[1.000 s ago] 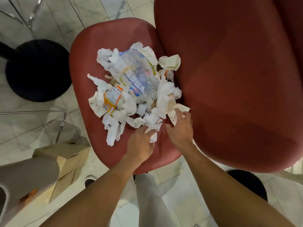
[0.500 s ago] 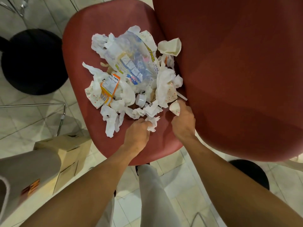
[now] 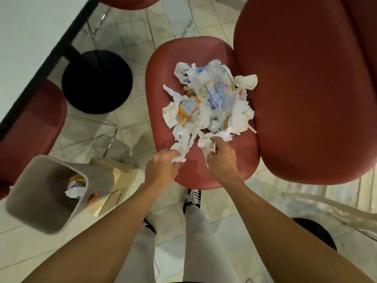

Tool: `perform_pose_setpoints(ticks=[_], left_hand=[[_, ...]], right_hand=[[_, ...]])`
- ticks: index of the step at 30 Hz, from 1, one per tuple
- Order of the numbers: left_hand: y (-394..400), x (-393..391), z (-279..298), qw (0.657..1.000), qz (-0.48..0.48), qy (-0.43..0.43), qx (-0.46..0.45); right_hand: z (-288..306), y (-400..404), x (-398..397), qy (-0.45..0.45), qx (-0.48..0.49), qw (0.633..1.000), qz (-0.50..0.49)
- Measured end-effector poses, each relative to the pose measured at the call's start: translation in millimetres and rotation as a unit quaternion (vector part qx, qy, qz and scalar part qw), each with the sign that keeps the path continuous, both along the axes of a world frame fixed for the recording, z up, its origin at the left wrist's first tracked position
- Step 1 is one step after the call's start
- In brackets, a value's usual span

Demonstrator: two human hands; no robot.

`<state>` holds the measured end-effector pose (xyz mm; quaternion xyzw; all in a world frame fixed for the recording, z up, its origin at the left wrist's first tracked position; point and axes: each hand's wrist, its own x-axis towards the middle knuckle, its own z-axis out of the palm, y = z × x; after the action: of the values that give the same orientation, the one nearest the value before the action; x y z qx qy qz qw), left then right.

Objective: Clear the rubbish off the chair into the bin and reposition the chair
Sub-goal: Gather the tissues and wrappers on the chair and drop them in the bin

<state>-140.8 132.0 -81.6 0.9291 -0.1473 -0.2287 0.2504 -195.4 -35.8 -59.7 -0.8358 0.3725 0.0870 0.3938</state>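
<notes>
A heap of rubbish (image 3: 210, 101) lies on the red chair seat (image 3: 163, 64): crumpled white tissues, a clear plastic bag, an orange carton and a small white cup. My left hand (image 3: 161, 167) grips a crumpled white tissue (image 3: 181, 147) at the heap's near edge. My right hand (image 3: 220, 158) grips a wad of dotted paper (image 3: 206, 142) beside it. The grey bin (image 3: 40, 203) stands on the floor at lower left, tilted toward me, with some paper inside. The chair's red backrest (image 3: 310, 88) fills the right side.
A white table (image 3: 30, 33) with a black round base (image 3: 97, 81) is at upper left. Another red chair (image 3: 28, 127) stands at the left edge. A cardboard box (image 3: 120, 174) sits behind the bin. My legs and shoes are below the seat.
Both hands closed on paper at the heap's near edge and drew it back. The view has pulled back and swung, bringing the bin and table into sight.
</notes>
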Motion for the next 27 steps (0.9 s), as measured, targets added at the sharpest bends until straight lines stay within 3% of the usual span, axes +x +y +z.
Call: perform_pose_setpoints(ticks=[10, 17, 27], left_hand=[[172, -1, 40, 0.986, 0.165, -0.010, 0.015], [298, -16, 51, 0.953, 0.297, -0.042, 0.034], [371, -4, 39, 0.934, 0.352, 0.019, 0.057]], right_hand=[[38, 164, 46, -0.052, 0.026, 0.991, 0.122], [44, 284, 58, -0.058, 0.063, 0.976, 0.201], [34, 370, 65, -0.030, 0.136, 0.965, 0.220]])
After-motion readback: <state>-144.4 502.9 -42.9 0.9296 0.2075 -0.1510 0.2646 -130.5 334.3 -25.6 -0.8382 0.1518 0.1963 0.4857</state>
